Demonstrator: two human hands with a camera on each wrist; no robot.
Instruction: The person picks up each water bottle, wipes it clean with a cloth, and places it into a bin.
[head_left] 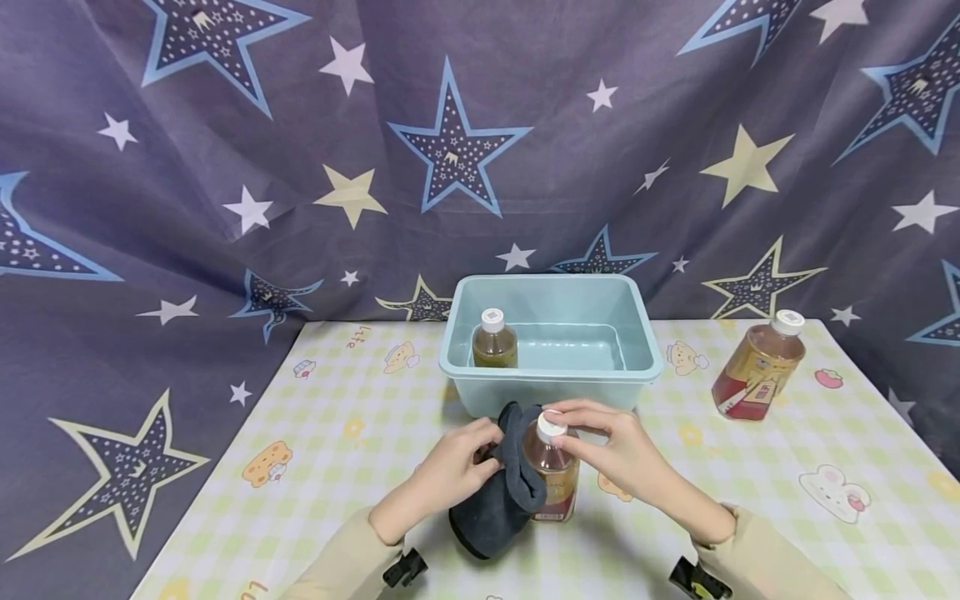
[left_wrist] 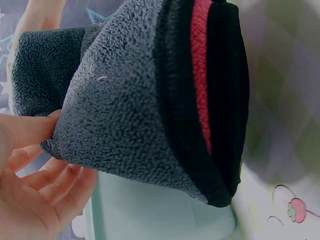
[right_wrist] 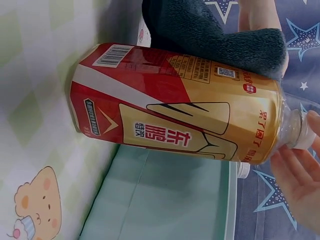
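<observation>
My left hand [head_left: 456, 462] pinches a dark grey fleece item [head_left: 491, 504] with thumb and fingers. In the left wrist view the fleece [left_wrist: 120, 100] shows black trim and a red band along one side; its exact kind is unclear. Against its right side stands a drink bottle [head_left: 558, 483] with a white cap, upright on the table. At that cap, the fingers of my right hand [head_left: 611, 437] hold the bottle. The right wrist view shows the bottle's red and gold label [right_wrist: 170, 105], with the fleece touching its side.
Just behind the hands sits a light blue plastic basin [head_left: 551, 379], with another white-capped bottle [head_left: 495, 343] in its left part. A third bottle [head_left: 759, 367] stands at the right of the checked tablecloth [head_left: 300, 517]. A star-patterned curtain [head_left: 555, 208] hangs behind the table.
</observation>
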